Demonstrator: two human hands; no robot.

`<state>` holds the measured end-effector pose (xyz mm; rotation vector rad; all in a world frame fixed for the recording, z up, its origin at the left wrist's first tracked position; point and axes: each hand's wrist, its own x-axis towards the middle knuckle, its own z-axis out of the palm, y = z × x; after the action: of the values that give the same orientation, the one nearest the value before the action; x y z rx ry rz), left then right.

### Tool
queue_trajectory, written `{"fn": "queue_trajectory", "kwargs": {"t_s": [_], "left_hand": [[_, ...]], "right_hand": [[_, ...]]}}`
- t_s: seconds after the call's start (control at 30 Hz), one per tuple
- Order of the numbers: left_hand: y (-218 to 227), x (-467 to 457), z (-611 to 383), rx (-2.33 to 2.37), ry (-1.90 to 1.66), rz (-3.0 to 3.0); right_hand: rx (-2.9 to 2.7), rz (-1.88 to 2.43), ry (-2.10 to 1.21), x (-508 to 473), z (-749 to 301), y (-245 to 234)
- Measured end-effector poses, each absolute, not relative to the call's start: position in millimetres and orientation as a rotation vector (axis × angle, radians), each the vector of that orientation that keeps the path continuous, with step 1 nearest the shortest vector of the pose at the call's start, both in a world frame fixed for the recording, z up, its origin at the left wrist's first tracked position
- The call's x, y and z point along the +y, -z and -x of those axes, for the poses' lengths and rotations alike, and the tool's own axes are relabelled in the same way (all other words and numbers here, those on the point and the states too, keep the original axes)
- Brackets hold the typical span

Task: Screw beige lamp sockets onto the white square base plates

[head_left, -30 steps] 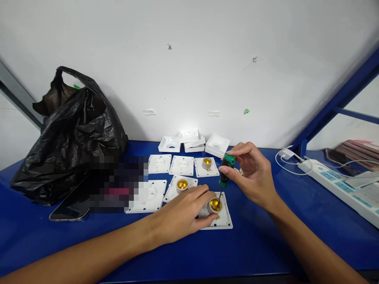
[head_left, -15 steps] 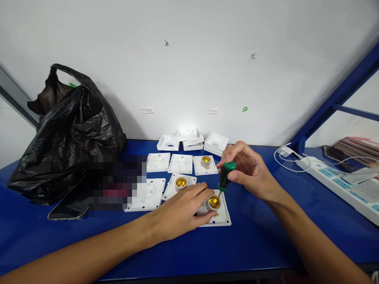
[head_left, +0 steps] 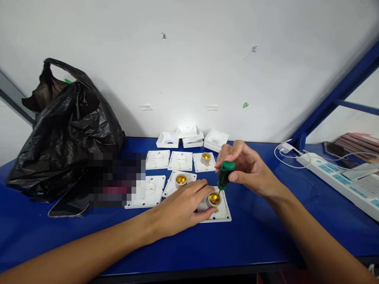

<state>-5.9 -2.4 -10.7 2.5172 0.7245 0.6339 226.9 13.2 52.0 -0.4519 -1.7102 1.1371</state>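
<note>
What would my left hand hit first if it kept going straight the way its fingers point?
The lamp socket: your left hand seems to have its fingers against the socket's side, and the screwdriver tip is inside it. Depth is unclear, but nothing lies between.

Green-and-black screwdriver [head_left: 224, 176], brass-lined white lamp socket [head_left: 213, 199] on white plate [head_left: 223, 213], blue table [head_left: 237, 240], black bag [head_left: 65, 130]

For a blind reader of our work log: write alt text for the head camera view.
A right hand holds a green-handled screwdriver with its tip down inside a brass lamp socket, which the left hand grips on its white plate on a blue table. More white plates lie behind; a black bag stands to the left.
</note>
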Motion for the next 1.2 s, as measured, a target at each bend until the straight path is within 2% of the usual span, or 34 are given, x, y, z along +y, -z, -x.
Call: {"fn": "queue_trajectory", "kwargs": {"t_s": [0.23,0.87,1.2], "left_hand": [[11.2,-3.1,5.9,0.725,-0.649,-2.537],[12.3,-1.1,6.5,0.711,-0.619,-2.587],[10.4,-0.6,6.3,0.697,-0.614,-2.586]], "right_hand": [[-1.684,0.449,-1.256,13.0,-229.3,-51.4],[-1.567,0.458,-1.202,17.8,-228.7,-46.6],[-1.636,0.460,-1.372,14.1,-236.3,-48.8]]}}
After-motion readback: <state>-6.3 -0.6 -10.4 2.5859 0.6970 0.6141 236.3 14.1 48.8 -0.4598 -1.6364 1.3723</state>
